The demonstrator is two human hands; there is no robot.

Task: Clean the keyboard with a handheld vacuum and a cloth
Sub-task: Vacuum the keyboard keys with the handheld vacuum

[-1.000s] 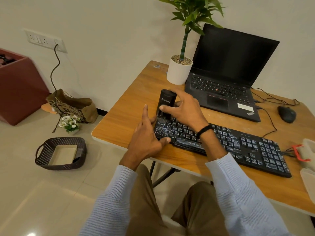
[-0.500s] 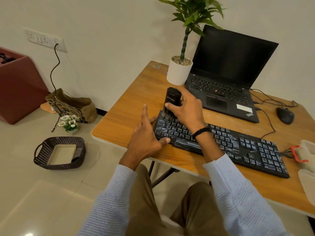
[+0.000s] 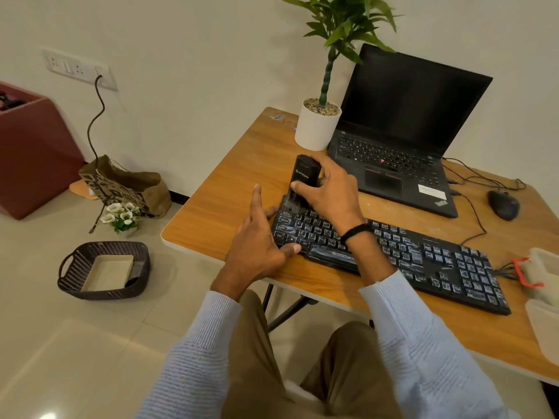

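1. Clenching R hand (image 3: 329, 195) grip round upright vacuum (image 3: 304, 176), brush on keyboard (image 3: 423, 255) far-left corner.
2. Touching near-left corner w/ L hand (image 3: 257, 246) thumb; grip released, fingers straight.
3. At 9 o'clock: bench (image 3: 223, 204) strip to edge. At 12: pot (image 3: 316, 128), laptop (image 3: 402, 164) close.

The desk (image 3: 230, 195) shows orange-brown wood grain with a pale edge. Along its near edge lies a black keyboard (image 3: 423, 261) with pale legends; the handheld vacuum (image 3: 304, 173) is black with a small pale logo. At the far edge are a black laptop (image 3: 408, 104) with a red pointing nub and a white pot (image 3: 316, 131) under green leaves (image 3: 348, 22). The sleeves (image 3: 423, 343) are pale blue, finely ribbed; the wristband (image 3: 355, 232) is black.
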